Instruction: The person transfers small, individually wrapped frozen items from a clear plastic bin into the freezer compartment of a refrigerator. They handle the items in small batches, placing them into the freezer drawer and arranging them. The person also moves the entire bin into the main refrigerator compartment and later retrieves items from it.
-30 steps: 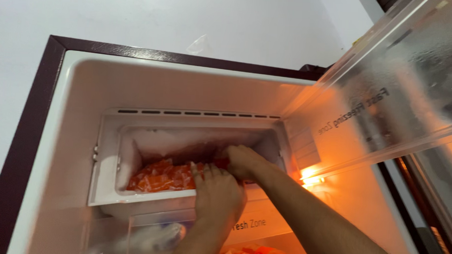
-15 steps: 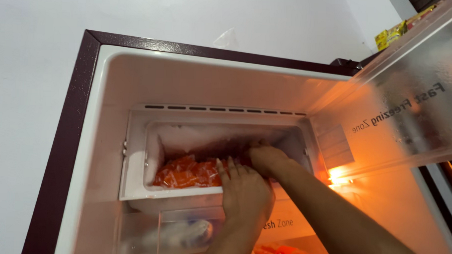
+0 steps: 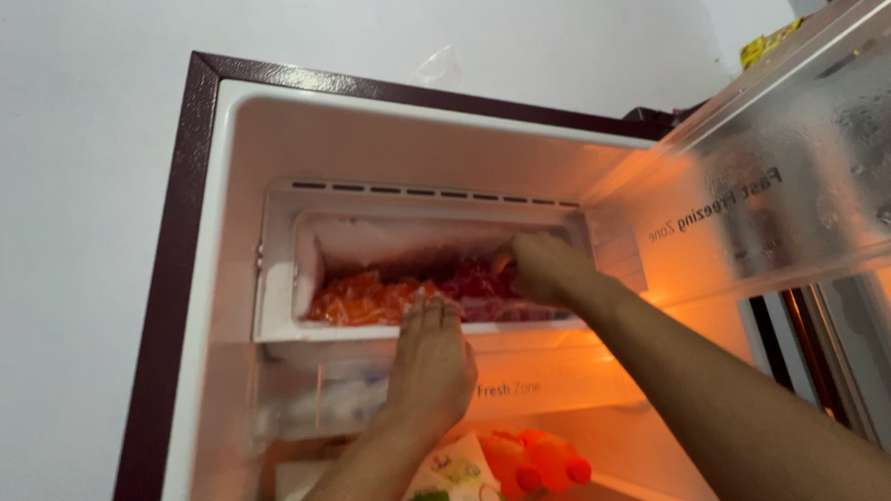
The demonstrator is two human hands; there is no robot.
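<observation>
Both my hands reach into the small freezer compartment [image 3: 277, 274] at the top of an open fridge. My left hand [image 3: 430, 364] lies flat against the compartment's front lip, fingertips touching the bags inside. Deeper in at the right, my right hand [image 3: 547, 266] is curled over a dark red frozen bag [image 3: 474, 281]. An orange frozen bag [image 3: 365, 299] fills the compartment's left half. Whether the right hand's fingers grip the red bag is hidden.
The clear freezer flap [image 3: 794, 174] is swung up at the right. Below is a translucent drawer [image 3: 332, 400], then a shelf with orange bottles [image 3: 542, 461] and a green and white carton [image 3: 452, 478]. The dark maroon fridge frame [image 3: 168, 270] borders a white wall.
The view has shifted so the fridge sits further right and lower. My right hand has pushed deeper into the right of the compartment; my left hand stays at the front lip.
</observation>
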